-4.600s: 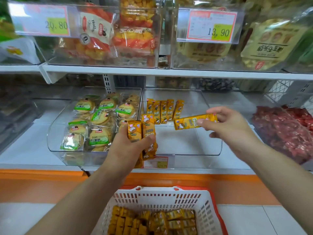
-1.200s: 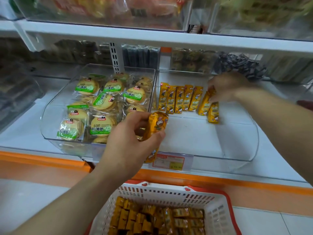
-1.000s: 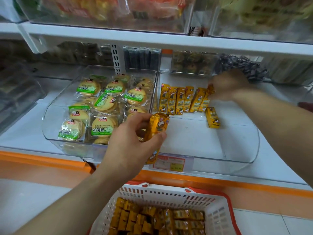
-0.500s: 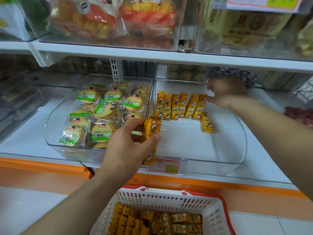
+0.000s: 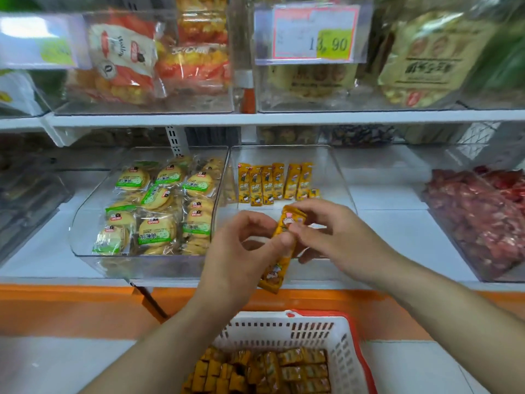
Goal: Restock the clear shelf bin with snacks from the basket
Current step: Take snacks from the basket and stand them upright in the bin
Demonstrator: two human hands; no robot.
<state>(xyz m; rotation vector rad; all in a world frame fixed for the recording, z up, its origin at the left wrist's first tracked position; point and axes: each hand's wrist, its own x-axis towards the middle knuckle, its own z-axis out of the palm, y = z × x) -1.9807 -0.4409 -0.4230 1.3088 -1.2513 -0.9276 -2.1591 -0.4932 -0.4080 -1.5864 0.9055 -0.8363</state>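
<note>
**Both grips on a yellow packet in front of the bin**

The left grip point(image 5: 241, 257) is curled, thumb and fingers closed round the middle of the yellow snack packet point(image 5: 275, 273). The packet stands nearly upright, its lower end hanging below the hand. Whether more packets are stacked behind it cannot be told. The right grip point(image 5: 341, 231) meets it from the other side, thumb and forefinger pinching the packet's top end and the other fingers loosely bent underneath. Both are held in the air just in front of the clear shelf bin point(image 5: 342, 177), over its front edge.

Inside the bin, a row of matching packets point(image 5: 272, 184) stands side by side along the back, with one shorter piece at the row's right end. The bin floor in front of them is bare.

Touching it on the left is a second clear bin point(image 5: 85, 223) full of round biscuits in green-labelled wrappers point(image 5: 157, 231). Well off to the right is a bin of red-wrapped sweets point(image 5: 483, 220).

On the shelf above, a price tag point(image 5: 315, 32) reads 13,90. Below the hands sits a white basket point(image 5: 284, 328) with a red rim, holding many more of the yellow packets point(image 5: 270, 368).
</note>
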